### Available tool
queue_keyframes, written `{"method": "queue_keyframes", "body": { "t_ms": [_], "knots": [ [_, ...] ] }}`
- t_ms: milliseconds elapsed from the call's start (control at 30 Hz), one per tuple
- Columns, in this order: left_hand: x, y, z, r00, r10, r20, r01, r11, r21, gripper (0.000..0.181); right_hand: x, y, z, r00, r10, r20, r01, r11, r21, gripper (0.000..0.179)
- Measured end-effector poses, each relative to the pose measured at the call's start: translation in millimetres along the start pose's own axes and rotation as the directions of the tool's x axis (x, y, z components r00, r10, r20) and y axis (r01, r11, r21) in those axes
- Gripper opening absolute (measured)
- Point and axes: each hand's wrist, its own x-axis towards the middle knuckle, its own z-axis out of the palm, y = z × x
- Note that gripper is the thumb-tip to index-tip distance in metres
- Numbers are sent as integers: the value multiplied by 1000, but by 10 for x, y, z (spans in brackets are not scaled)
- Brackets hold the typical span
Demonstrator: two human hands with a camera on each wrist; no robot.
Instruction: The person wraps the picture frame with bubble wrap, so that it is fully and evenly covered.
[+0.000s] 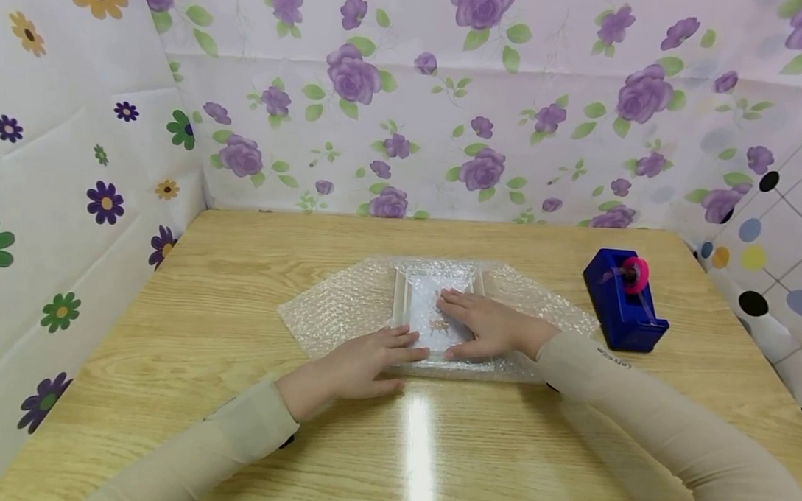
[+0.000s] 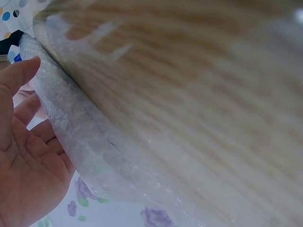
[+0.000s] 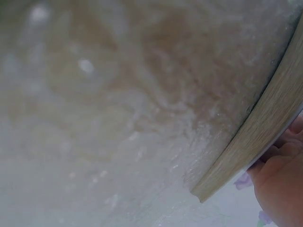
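Note:
A light-coloured picture frame (image 1: 401,295) lies on the table, a pale picture with a small brown figure inside it. Bubble wrap (image 1: 342,304) spreads out to both sides and runs along its top and bottom edges; how much of the front it covers I cannot tell. My right hand (image 1: 487,323) rests on the front of the frame, fingers spread. At the lower left corner, my left hand (image 1: 364,361) touches the wrap and frame with extended fingers. The right wrist view shows the frame's wood-grain side (image 3: 255,123) beside the fingers.
A blue tape dispenser (image 1: 621,310) with a pink-cored roll (image 1: 635,276) stands to the right, close to the wrap's right end. The wood-grain table (image 1: 228,274) meets a flowered cloth (image 1: 405,140) at the back, with patterned cloths on both sides.

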Motion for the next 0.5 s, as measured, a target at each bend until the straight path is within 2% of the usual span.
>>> {"method": "queue_keyframes", "body": {
  "t_ms": [133, 300, 400, 500],
  "knots": [
    [-11, 2, 11, 1000, -5, 4, 5, 1000, -24, 55, 0, -11, -6, 1000, -1, 3, 1, 1000, -4, 89],
    [-62, 52, 3, 998, -54, 15, 55, 992, -110, 56, 9, -18, -15, 1000, -14, 0, 14, 1000, -10, 89],
    [-103, 68, 19, 995, -94, -24, 90, 987, -132, 54, 7, -25, -22, 1000, -15, 2, 15, 1000, -8, 90],
    [-154, 72, 42, 985, -142, -99, 129, 983, -127, 53, -3, -32, -27, 1000, -10, 3, 10, 1000, -5, 90]
  ]
}}
